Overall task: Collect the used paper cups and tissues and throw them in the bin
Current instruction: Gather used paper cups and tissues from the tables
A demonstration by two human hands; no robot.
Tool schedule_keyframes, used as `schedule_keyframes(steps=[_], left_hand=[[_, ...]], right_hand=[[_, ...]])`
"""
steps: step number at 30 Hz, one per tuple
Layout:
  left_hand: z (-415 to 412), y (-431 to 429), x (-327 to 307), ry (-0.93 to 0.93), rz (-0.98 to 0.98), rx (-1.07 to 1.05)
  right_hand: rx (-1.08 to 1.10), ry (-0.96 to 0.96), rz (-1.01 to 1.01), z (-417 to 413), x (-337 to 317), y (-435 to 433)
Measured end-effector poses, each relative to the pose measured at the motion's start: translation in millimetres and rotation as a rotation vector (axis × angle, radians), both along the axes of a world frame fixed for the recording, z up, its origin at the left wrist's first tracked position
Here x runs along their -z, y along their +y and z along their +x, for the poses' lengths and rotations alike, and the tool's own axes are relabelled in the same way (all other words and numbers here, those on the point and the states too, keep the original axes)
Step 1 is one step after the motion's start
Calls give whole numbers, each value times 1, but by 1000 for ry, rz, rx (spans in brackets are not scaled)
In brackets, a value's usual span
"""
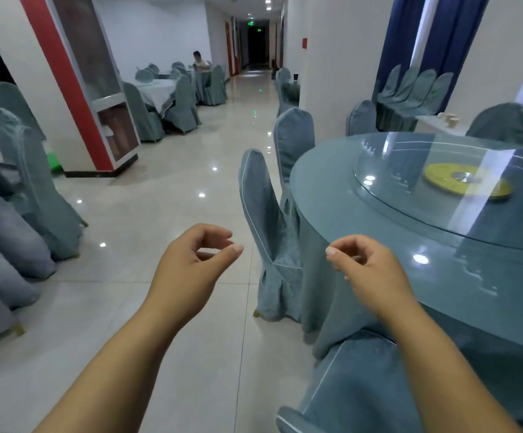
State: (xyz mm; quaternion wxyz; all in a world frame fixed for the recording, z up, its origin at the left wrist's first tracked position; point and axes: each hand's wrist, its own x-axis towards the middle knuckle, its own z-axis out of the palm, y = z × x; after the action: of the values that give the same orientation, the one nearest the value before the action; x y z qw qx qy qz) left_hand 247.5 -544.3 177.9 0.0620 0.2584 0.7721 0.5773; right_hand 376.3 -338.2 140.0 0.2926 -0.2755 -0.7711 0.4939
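So my two arms are stuck out in front of me, left hand (191,260) over the shiny tiled floor (166,220) and right hand (369,267) over the edge of the round table (332,189). Both have fingers loosely curled toward the thumb and aren't gripping anything. Right under my right forearm is the back of a teal-covered chair (347,385), and another covered chair (269,232) sits tucked against the table, between my hands. The table has a teal top with a glass turntable (403,164) on it and a yellow disc (485,190) in the middle. Past the far side, on a small white side table (430,124) near the blue curtain (397,35), I can make out a paper cup (453,120) plus something small and white beside it, too tiny to tell what. Way off left there's a red-and-white pillar (63,89) with something green (54,162) at its foot, and further back a person (200,61) sitting at another table.
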Motion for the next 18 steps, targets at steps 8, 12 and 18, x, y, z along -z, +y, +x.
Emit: schedule_keyframes(steps=[8,12,18], left_hand=[[-126,26,-10,12,7,90],[-198,38,-16,28,14,155],[-297,52,-25,48,49,318]], right_hand=[[87,0,43,-108,-20,6],[168,26,43,-164,-25,11],[316,80,32,-245,-21,2]])
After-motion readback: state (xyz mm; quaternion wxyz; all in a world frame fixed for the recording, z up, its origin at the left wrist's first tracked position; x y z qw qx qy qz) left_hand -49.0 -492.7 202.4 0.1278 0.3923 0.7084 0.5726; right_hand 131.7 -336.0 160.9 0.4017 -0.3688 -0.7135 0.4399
